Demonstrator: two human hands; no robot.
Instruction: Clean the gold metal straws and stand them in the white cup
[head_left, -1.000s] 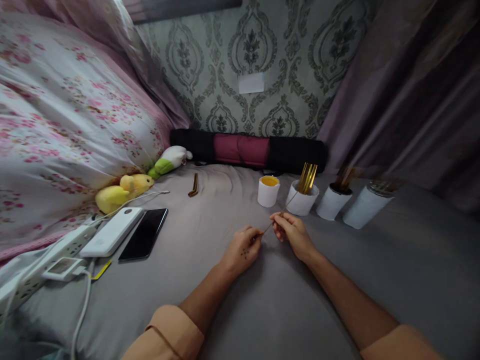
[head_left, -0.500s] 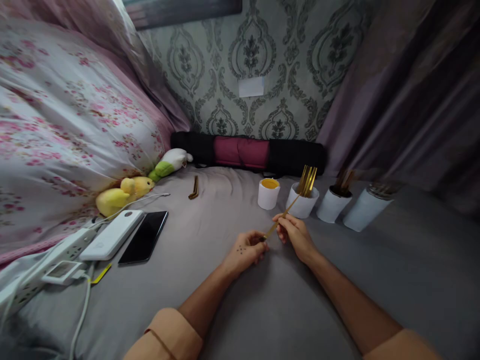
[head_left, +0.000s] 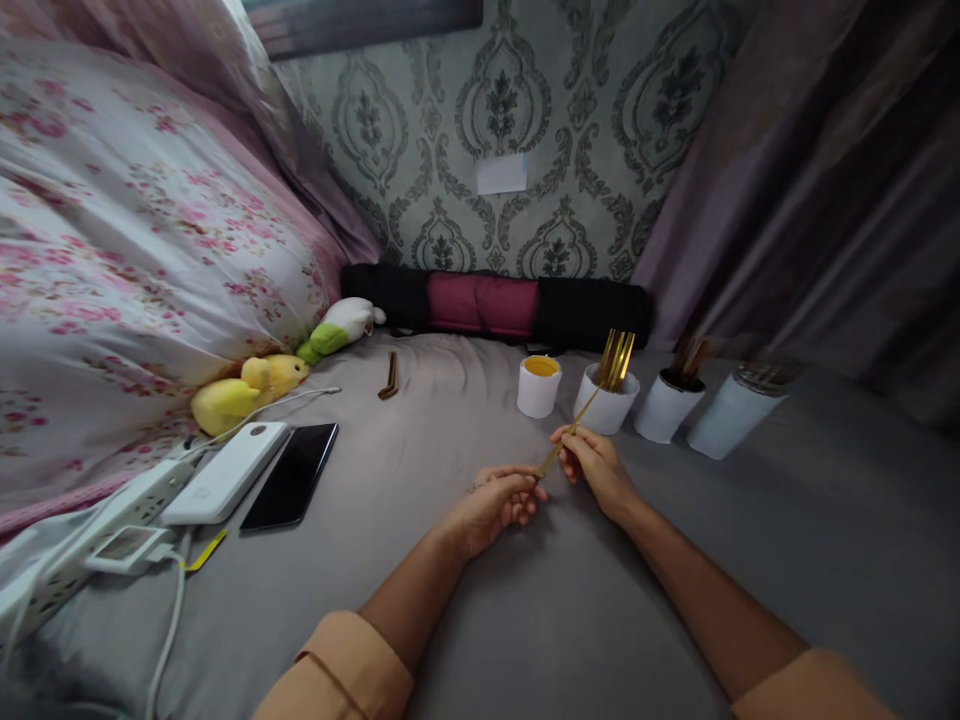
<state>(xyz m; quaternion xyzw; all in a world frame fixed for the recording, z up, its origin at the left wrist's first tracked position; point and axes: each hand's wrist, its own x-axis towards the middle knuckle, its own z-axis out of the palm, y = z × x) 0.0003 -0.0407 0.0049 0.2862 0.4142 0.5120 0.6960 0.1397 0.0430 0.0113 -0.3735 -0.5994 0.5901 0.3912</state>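
Observation:
A thin golden strip (head_left: 574, 432) runs slantwise between my two hands over the grey bed sheet (head_left: 420, 560). My left hand (head_left: 499, 505) pinches its lower end with curled fingers. My right hand (head_left: 594, 462) pinches it a little higher, and the strip's far tip points up toward a white cup (head_left: 606, 402) that holds several golden strips. A white cup with yellow contents (head_left: 538, 385) stands just left of it. Two more white cups (head_left: 667, 405) (head_left: 733, 412) with darker strips stand to the right.
Two brown strips (head_left: 388, 374) lie on the sheet at the back. At the left are a black phone (head_left: 290, 475), a white power bank (head_left: 225, 472), a power strip with cables (head_left: 90, 520), plush toys (head_left: 247, 385) and a flowered quilt. A black-and-maroon roll (head_left: 495, 300) lies along the wall.
Both hands have drawn slightly nearer to me with the strip. My left hand has turned so that its back faces away and its fingers curl under the strip's end.

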